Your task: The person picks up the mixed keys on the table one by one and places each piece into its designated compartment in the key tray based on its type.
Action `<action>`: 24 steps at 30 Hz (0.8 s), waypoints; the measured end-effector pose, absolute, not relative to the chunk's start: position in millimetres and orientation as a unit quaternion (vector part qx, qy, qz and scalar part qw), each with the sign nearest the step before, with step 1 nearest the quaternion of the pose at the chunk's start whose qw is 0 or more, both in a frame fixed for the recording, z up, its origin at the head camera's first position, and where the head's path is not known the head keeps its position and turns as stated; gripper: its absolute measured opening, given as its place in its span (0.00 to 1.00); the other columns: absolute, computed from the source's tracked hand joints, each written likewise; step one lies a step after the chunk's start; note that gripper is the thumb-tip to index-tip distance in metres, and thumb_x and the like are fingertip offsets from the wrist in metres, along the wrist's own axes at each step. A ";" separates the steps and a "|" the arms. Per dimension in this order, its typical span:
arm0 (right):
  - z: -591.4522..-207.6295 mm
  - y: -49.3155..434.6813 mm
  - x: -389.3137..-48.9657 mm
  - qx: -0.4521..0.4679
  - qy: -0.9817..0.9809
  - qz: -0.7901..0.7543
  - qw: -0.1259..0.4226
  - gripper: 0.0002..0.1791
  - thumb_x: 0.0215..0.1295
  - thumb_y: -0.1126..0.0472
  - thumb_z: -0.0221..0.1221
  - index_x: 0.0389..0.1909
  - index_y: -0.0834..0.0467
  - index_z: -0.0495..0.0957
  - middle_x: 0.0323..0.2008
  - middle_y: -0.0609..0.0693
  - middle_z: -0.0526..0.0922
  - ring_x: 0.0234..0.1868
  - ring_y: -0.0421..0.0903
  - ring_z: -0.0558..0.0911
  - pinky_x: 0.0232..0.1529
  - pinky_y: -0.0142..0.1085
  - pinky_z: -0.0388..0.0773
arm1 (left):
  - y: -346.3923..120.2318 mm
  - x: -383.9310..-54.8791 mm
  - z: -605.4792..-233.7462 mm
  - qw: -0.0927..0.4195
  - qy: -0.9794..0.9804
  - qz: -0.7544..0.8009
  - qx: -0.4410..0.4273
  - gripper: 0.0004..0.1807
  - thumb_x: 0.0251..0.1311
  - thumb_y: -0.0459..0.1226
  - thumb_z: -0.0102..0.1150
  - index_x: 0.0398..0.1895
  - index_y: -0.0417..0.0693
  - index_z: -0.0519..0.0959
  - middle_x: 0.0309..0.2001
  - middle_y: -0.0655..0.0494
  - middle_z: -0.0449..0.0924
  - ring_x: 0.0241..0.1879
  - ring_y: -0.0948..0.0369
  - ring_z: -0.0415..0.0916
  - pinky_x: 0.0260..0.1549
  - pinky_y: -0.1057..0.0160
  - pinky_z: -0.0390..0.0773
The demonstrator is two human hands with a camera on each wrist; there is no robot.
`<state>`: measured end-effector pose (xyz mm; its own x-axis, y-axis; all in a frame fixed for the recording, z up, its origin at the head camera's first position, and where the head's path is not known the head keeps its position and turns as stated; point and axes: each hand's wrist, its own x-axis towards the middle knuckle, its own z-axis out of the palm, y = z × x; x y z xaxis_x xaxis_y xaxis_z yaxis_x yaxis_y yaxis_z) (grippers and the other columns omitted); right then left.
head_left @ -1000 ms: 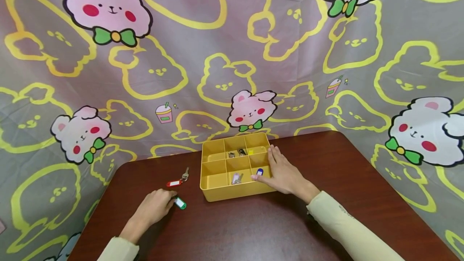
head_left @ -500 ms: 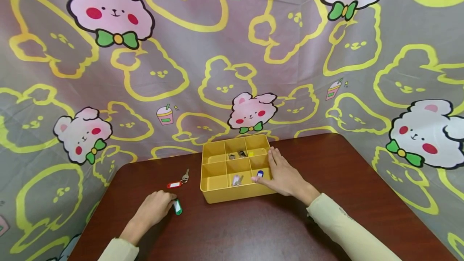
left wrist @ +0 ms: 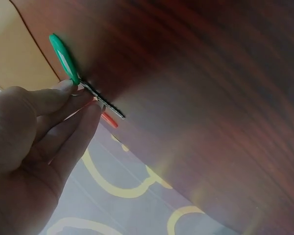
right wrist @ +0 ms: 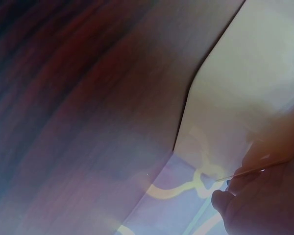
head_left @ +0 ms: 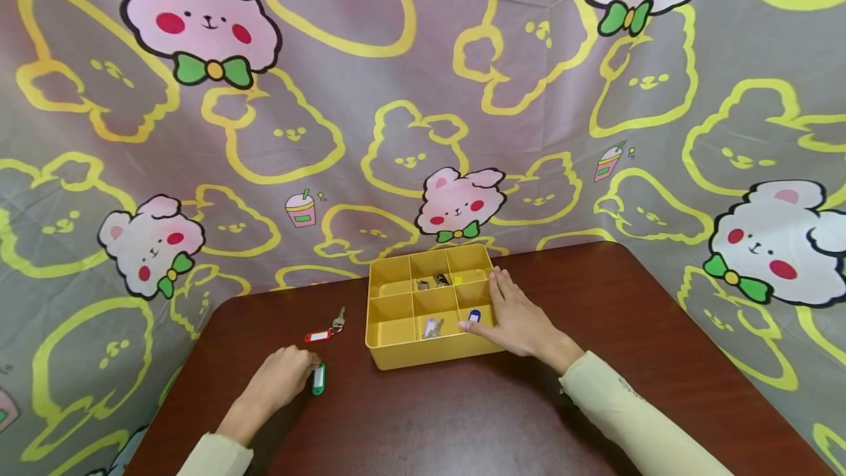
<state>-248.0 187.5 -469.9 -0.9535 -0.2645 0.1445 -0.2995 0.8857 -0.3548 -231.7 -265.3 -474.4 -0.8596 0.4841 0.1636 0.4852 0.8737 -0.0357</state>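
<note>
My left hand (head_left: pixel 280 377) is low over the table left of the yellow box. Its fingertips pinch a key (left wrist: pixel 104 100) with a green tag (head_left: pixel 319 379); in the left wrist view the tag sticks out on one side and the key on the other. My right hand (head_left: pixel 525 318) rests on the right side of the yellow divided box (head_left: pixel 429 355), fingers straight along the rim and thumb reaching over the front corner. A key with a red tag (head_left: pixel 318 336) lies on the table just beyond my left hand.
Inside the box, a key with a pale purple tag (head_left: pixel 430 327) lies front middle and a blue tag (head_left: pixel 474 316) front right. Dark and metal key pieces (head_left: pixel 441 280) sit back middle, a yellow tag (head_left: pixel 458 280) back right. A patterned cloth (head_left: pixel 396 145) hangs behind the table (head_left: pixel 449 424).
The green tag has swung from pointing right and forward to hanging straight toward the front edge, at my left fingertips. My right hand and the box stay put.
</note>
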 end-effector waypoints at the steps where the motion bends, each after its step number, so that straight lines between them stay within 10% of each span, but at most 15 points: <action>1: -469.7 187.4 -247.9 0.146 -0.970 0.189 0.047 0.69 0.63 0.15 0.47 0.83 0.68 0.46 0.85 0.65 0.43 0.87 0.63 0.47 0.85 0.55 0.54 | -265.3 -231.6 -474.4 0.084 -0.964 -0.003 -0.251 0.15 0.60 0.30 0.72 0.19 0.53 0.80 0.15 0.66 0.69 0.19 0.67 0.62 0.21 0.65 0.68; 24: -468.6 187.1 -247.0 0.145 -0.970 0.190 0.042 0.69 0.63 0.15 0.47 0.83 0.67 0.44 0.85 0.65 0.43 0.87 0.62 0.46 0.85 0.55 0.54 | -265.5 -234.8 -480.0 0.133 -0.954 0.046 -0.265 0.18 0.63 0.34 0.71 0.16 0.54 0.76 0.14 0.61 0.73 0.16 0.64 0.67 0.17 0.62 0.70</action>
